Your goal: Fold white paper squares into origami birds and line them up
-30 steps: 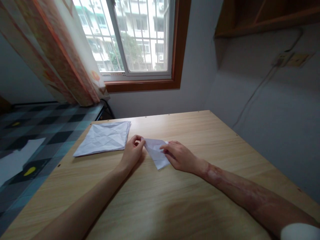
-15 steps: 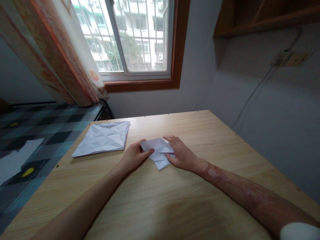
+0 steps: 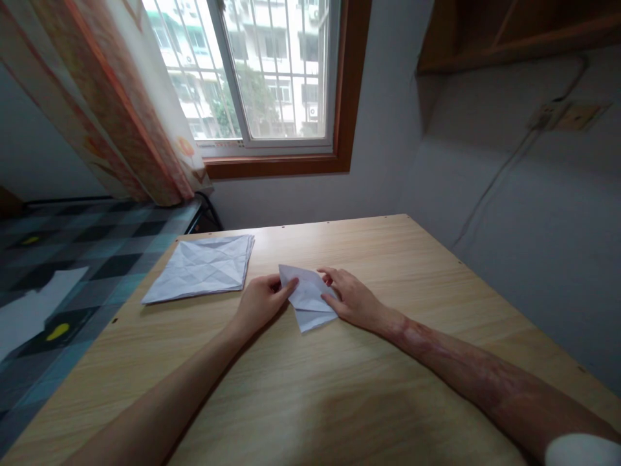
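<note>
The person's left hand (image 3: 262,299) is closed on the left edge of a folded white paper (image 3: 310,296), its thumb laid over the top face and the other fingers curled in at the edge, partly hidden. The right hand (image 3: 353,296) is partly open at the paper's right side: the thumb touches the sheet, while the bent forefinger stands apart from it near the far corner; whether these fingers grip cannot be told. The paper lies between the hands, over the middle of the desk (image 3: 301,395), one flap pointing toward the person. The hands cover parts of both side edges. Near the left hand, at the desk's far left, rests a stack of creased white sheets (image 3: 206,265). Beyond the desk's left edge, loose paper (image 3: 43,307) lies on a checked bed (image 3: 145,230).
</note>
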### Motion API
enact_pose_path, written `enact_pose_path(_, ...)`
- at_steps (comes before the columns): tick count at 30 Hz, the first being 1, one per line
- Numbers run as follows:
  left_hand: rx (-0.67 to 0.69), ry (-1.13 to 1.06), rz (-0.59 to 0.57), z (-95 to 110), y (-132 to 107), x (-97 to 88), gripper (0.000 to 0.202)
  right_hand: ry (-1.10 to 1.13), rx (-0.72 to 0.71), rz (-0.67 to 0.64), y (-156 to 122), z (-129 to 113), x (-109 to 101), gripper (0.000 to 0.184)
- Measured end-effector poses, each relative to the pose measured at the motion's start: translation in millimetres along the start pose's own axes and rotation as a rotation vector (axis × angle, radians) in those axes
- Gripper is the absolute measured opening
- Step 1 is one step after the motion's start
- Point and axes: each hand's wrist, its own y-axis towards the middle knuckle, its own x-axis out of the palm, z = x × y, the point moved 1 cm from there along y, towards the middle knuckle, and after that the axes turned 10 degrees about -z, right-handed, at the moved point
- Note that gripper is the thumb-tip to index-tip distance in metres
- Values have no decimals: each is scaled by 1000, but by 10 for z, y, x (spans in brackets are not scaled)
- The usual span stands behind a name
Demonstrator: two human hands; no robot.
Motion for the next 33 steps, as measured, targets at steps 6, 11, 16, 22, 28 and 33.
enact_pose_path(6, -15, -15, 97, -40, 8, -25, 41, -54, -51, -31, -4, -57, -19, 46)
enact_pose_path(11, 25, -12, 125, -91, 39, -46, 28, -204, -165, -87, -14, -124, -29, 39)
enact_pose_path(16, -12, -45, 126, -86, 37, -54, 35, -320, -272, -171, -36, -171, -66, 37)
enact_pose_path(22, 88, 28, 269, -102, 31, -68, 37, -350, -279, -206, -58, -223, -136, 50)
enact_pose_path(28, 383, 227, -26, 45, -44, -51, 16, -413, -240, -193, -49, -216, -163, 34)
enact_pose_path(33, 452, 299, -235, 76, -75, 11, 19, -429, -233, -138, -57, -106, -171, 26)
